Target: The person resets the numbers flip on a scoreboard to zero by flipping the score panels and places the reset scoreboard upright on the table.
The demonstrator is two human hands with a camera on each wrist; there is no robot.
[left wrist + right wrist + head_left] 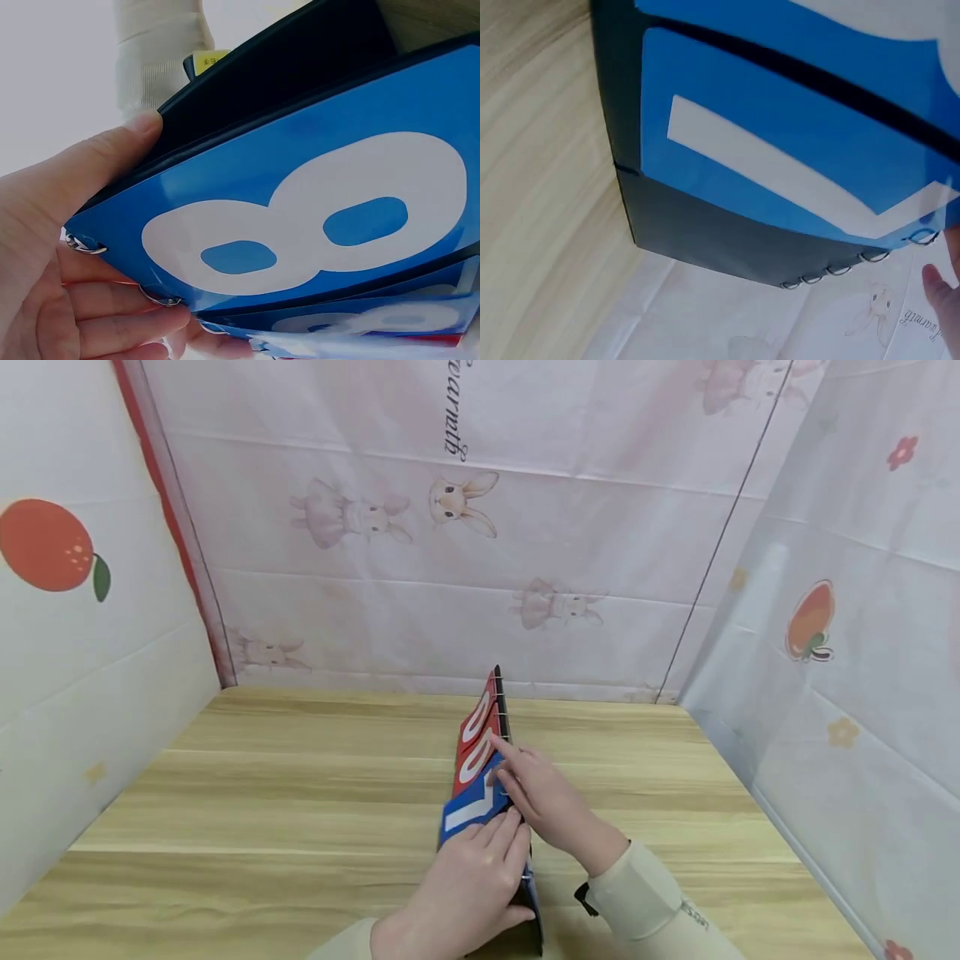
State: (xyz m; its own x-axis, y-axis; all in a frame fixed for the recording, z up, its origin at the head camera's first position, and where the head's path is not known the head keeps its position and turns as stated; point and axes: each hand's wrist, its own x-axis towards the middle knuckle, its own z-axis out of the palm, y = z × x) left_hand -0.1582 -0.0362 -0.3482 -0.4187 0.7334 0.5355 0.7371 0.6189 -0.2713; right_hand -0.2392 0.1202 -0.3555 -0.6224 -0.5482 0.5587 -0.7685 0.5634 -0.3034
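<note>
A tabletop flip scoreboard (480,752) stands like a tent on the table, red cards with white zeros at its far end. Nearer are blue cards (463,808) with white digits, hung on metal rings along the black spine. My left hand (476,881) grips the near end across the spine. In the left wrist view its thumb (139,127) lies on the black board beside a blue card reading 8 (300,217), fingers by the rings. My right hand (547,797) touches the spine near the blue cards, index finger extended; its other fingers are partly hidden.
A wood-grain table (300,793) carries the scoreboard. Printed cloth walls (420,635) with rabbits and fruit enclose it at the back and both sides. A black strap piece (587,899) shows at the right sleeve.
</note>
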